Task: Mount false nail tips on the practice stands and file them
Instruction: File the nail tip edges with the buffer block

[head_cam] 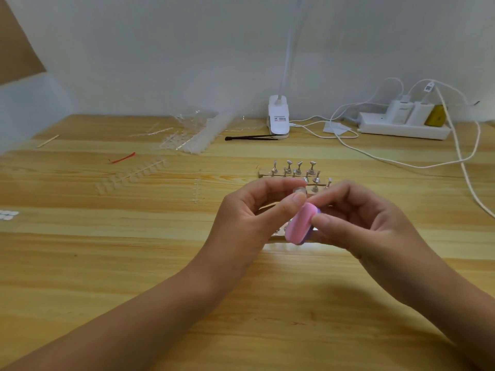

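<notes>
Pinching: left hand (249,218) had a clear tip (299,190) squeezed between thumb and forefinger, with the other fingers curled in loosely. It was held up over the table (134,263), right in front of the stands (294,168).
File: a chunky pink block (297,223) with a purple edge. The right hand (369,220) gripped it between thumb and fingers, and its top end sat up against the left thumb, just under the tip. Honestly couldn't tell if it touched the tip itself.
Stands: little metal ones in rows on flat bases, mid-table behind the hands. A few more peeked out below the file. They were too small to say whether any had tips on.
Spare tips: clear strips (134,178) lay flat to the left, and a messy clear pile (198,137) sat further back.
Back edge: a white lamp clamp (279,116), with a black tool (249,137) lying beside it. Over to the right were a power strip (401,128) with chargers plugged in and white cables (388,159) looping across the wood.
Left side bits: a red strip (123,158) and a wooden stick (48,140), both well apart from the hands.
</notes>
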The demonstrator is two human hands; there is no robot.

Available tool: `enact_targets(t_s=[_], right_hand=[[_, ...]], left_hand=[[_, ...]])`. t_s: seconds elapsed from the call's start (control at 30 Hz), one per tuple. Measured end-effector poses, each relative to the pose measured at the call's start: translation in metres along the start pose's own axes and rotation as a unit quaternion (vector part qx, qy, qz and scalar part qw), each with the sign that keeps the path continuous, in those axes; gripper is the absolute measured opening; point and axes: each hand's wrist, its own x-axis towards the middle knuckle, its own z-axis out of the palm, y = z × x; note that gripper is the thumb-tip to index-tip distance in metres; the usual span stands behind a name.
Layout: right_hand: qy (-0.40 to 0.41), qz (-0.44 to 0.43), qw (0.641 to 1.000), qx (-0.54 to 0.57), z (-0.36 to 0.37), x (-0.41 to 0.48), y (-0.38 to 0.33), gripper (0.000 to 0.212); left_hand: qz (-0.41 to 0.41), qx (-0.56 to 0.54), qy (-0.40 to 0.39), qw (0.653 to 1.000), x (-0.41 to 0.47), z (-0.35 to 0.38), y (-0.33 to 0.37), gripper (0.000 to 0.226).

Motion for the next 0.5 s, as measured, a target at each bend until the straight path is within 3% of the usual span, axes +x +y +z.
enact_targets(t_s=[0.1, 0.23, 0.37, 0.5], right_hand=[[0.046, -0.024, 0.999, 0.008, 0.0017, -0.0003, 0.0011, 0.032], [0.006, -0.010, 1.000, 0.007, 0.0072, -0.0019, 0.0034, 0.030], [0.065, -0.048, 0.997, 0.016, 0.0072, -0.0010, 0.0015, 0.031], [0.062, -0.045, 0.997, 0.010, 0.0055, -0.0008, 0.0018, 0.034]], left_hand=[[-0.006, 0.004, 0.000, 1.000, 0.0011, -0.0011, -0.0005, 0.021], [0.000, -0.017, 0.002, 1.000, 0.0004, 0.0009, -0.0002, 0.018], [0.000, -0.019, 0.003, 1.000, 0.0007, 0.0007, -0.0002, 0.022], [-0.014, -0.025, 0.005, 1.000, -0.0001, 0.0020, -0.0002, 0.018]])
